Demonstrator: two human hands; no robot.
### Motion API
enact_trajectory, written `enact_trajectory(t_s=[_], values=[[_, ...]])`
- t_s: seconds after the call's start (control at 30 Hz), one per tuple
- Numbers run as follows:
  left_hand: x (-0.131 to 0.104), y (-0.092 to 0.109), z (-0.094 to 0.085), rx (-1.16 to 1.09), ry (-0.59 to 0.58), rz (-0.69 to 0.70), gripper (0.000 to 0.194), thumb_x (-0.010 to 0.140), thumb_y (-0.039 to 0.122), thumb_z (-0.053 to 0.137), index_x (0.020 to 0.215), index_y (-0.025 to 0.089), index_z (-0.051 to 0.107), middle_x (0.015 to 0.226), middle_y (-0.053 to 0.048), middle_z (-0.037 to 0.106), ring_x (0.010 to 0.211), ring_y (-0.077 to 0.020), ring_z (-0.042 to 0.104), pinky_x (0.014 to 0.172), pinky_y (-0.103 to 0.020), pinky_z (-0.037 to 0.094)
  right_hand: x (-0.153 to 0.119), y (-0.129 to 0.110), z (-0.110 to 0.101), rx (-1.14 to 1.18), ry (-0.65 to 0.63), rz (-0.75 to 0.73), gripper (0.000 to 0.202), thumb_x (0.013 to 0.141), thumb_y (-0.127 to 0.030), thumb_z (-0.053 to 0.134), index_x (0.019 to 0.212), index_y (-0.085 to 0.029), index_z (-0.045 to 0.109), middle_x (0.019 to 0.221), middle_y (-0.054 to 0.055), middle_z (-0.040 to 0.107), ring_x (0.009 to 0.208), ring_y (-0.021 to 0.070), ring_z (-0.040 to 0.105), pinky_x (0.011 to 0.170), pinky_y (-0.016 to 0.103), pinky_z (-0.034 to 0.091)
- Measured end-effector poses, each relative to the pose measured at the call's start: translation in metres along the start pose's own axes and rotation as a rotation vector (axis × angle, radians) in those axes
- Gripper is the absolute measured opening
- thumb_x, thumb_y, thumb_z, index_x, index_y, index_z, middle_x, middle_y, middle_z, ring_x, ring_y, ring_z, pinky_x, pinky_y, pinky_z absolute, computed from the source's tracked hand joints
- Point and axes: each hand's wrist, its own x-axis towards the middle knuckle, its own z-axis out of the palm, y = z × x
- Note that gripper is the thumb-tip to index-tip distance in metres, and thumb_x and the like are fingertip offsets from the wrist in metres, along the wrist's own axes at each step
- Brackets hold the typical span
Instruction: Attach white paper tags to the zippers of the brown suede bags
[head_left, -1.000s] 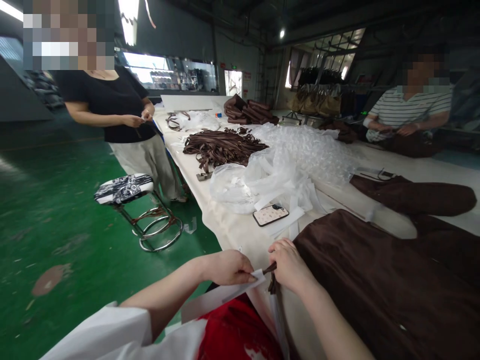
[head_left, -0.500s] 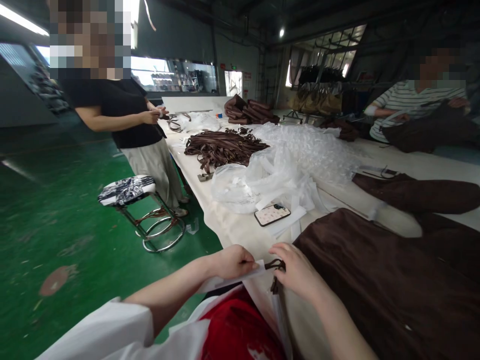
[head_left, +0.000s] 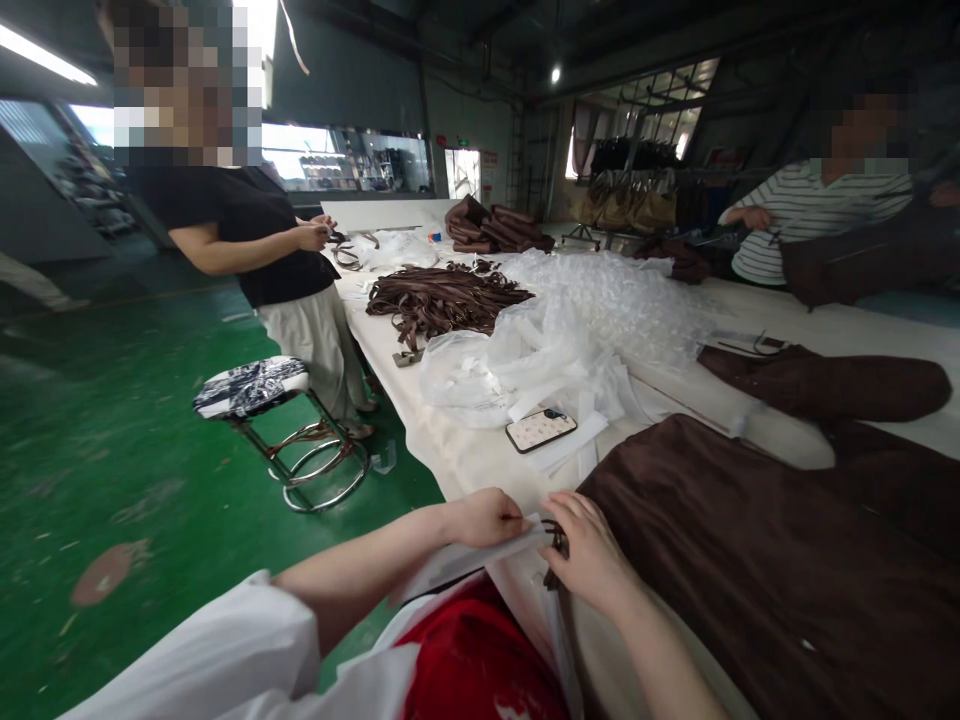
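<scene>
Near the table's front edge, my left hand [head_left: 487, 517] pinches a white strip [head_left: 499, 550] that runs down and left from its fingertips. My right hand [head_left: 589, 545] is closed on a brown strap [head_left: 553, 535] with its fingers curled round it. The strap's looped end meets the tip of the white strip between the two hands. Below my right hand another pale length hangs beside my red garment. A large brown cloth [head_left: 750, 540] lies just right of my right hand.
A phone [head_left: 541, 430], clear plastic wrap [head_left: 600, 290] and a pile of brown straps [head_left: 446, 300] lie on the table [head_left: 442, 450]. A patterned stool [head_left: 255, 387] stands left. One person [head_left: 240, 230] stands at the left; another [head_left: 817, 215] handles dark cloth across the table.
My left hand has moved slightly right, bringing the white strip closer to my right hand and over the strap's end. The person across the table has shifted their arms and the dark cloth.
</scene>
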Motion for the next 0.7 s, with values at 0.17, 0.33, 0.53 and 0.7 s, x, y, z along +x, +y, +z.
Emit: enact_trajectory(t_s=[0.17,0.33,0.53,0.7], values=[[0.016,0.006,-0.004,0.065,-0.032,0.009,0.042,0.085,0.045,0.043,0.058,0.015,0.054,0.053,0.005,0.029,0.050,-0.0081,0.027,0.046,-0.021,0.024,-0.010,0.006,-0.018,0.011,0.037,0.157,0.041,0.074,-0.013,0.054,0.113,-0.020,0.062,0.109,0.009,0.062,0.104,0.0248,0.055,0.093,0.037,0.042],[0.029,0.021,-0.007,0.133,-0.081,0.021,0.040,0.085,0.040,0.044,0.062,0.013,0.062,0.051,0.004,0.032,0.050,-0.0083,0.030,0.048,-0.021,0.026,-0.013,0.008,-0.022,0.110,-0.080,0.289,0.036,0.078,-0.011,0.047,0.107,-0.024,0.066,0.083,0.004,0.063,0.080,0.0181,0.059,0.075,0.027,0.044],[0.028,0.038,0.000,0.205,-0.154,0.033,0.036,0.082,0.040,0.049,0.065,0.014,0.068,0.050,0.003,0.042,0.051,-0.0089,0.037,0.050,-0.020,0.029,-0.021,0.014,-0.016,0.202,-0.107,0.247,0.024,0.080,-0.016,0.049,0.085,-0.024,0.071,0.085,0.003,0.065,0.080,0.0170,0.061,0.070,0.025,0.043],[0.025,0.045,0.013,0.250,-0.088,-0.015,0.037,0.083,0.038,0.045,0.069,0.013,0.070,0.050,0.002,0.048,0.049,-0.0086,0.037,0.046,-0.020,0.028,-0.030,0.019,-0.004,0.365,-0.096,0.319,0.032,0.075,-0.013,0.050,0.102,-0.023,0.066,0.087,0.004,0.071,0.081,0.0188,0.065,0.073,0.027,0.045]])
